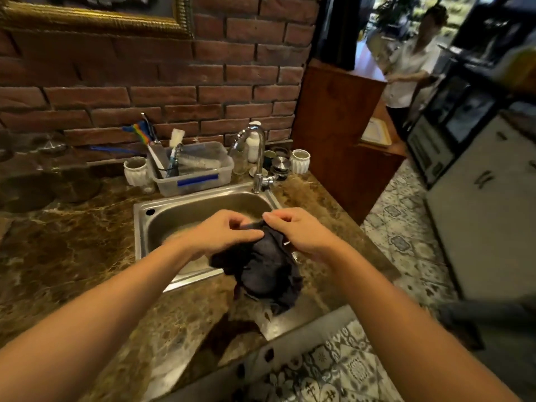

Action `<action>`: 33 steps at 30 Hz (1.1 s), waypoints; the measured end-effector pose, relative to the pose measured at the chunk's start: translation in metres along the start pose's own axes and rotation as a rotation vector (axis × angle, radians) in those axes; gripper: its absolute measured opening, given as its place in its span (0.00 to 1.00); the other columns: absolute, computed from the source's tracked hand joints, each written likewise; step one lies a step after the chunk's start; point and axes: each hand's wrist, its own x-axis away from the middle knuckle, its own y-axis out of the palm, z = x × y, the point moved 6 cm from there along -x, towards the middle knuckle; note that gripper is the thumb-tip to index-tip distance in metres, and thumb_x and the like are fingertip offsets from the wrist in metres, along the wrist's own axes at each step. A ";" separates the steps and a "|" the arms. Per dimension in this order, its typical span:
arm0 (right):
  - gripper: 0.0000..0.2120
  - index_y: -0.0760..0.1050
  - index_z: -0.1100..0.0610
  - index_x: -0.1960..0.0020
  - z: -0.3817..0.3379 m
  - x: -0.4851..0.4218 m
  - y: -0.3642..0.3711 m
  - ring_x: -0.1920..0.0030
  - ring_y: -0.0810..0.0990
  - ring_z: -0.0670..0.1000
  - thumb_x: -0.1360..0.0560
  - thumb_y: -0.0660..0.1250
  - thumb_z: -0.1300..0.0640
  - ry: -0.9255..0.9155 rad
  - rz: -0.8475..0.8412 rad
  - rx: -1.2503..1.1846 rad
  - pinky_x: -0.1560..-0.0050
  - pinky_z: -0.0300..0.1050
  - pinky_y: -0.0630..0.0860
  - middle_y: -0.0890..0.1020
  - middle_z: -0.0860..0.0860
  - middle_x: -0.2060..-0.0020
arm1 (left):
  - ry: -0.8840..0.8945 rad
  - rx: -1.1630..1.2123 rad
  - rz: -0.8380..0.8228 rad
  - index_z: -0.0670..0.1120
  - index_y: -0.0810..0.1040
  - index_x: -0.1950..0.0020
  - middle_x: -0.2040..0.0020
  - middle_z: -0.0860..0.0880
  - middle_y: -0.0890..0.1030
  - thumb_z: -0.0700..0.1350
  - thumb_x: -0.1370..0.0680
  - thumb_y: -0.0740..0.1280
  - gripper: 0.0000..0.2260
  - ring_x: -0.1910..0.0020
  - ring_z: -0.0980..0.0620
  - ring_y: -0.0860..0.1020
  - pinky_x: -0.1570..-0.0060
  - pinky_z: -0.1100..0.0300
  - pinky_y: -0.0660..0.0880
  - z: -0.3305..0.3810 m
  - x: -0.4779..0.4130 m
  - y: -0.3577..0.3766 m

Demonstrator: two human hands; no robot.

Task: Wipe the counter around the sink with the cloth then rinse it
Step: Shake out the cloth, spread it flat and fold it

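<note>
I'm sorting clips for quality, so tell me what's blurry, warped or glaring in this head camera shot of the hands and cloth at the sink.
Head view: wide-angle distortion bows the brick wall and counter; the person at upper right is blurred; left hand, right hand and dark cloth are fairly sharp; highlights glint on the faucet and sink rim; the left counter is dim.

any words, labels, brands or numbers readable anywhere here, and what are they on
No text can be read in this view.
blue tape on the plastic tub: no writing shows.
white bottle behind the tap: too blurred to read.
pale sheet at far right: too blurred to read.
cloth: plain dark, no tag shows.
</note>
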 end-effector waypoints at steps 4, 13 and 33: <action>0.24 0.74 0.74 0.50 0.007 0.050 -0.029 0.60 0.74 0.49 0.18 0.63 0.50 0.000 0.125 0.005 0.60 0.39 0.71 0.75 0.59 0.60 | 0.055 -0.109 -0.251 0.50 0.77 0.61 0.61 0.49 0.80 0.47 0.30 0.80 0.11 0.60 0.51 0.78 0.55 0.53 0.73 0.014 0.006 0.044; 0.20 0.74 0.71 0.54 0.037 0.123 -0.097 0.59 0.75 0.52 0.17 0.62 0.52 -0.006 0.288 -0.093 0.57 0.47 0.70 0.75 0.56 0.62 | 0.081 -0.813 -0.213 0.50 0.81 0.48 0.53 0.52 0.82 0.44 0.29 0.76 0.10 0.53 0.52 0.79 0.49 0.54 0.77 -0.002 0.005 0.089; 0.18 0.81 0.60 0.57 0.194 0.249 -0.302 0.71 0.82 0.47 0.18 0.63 0.48 0.209 0.318 0.628 0.65 0.44 0.77 0.83 0.55 0.67 | 0.171 -0.799 0.067 0.45 0.79 0.53 0.57 0.49 0.78 0.37 0.26 0.71 0.05 0.55 0.49 0.77 0.61 0.61 0.68 0.109 -0.093 0.230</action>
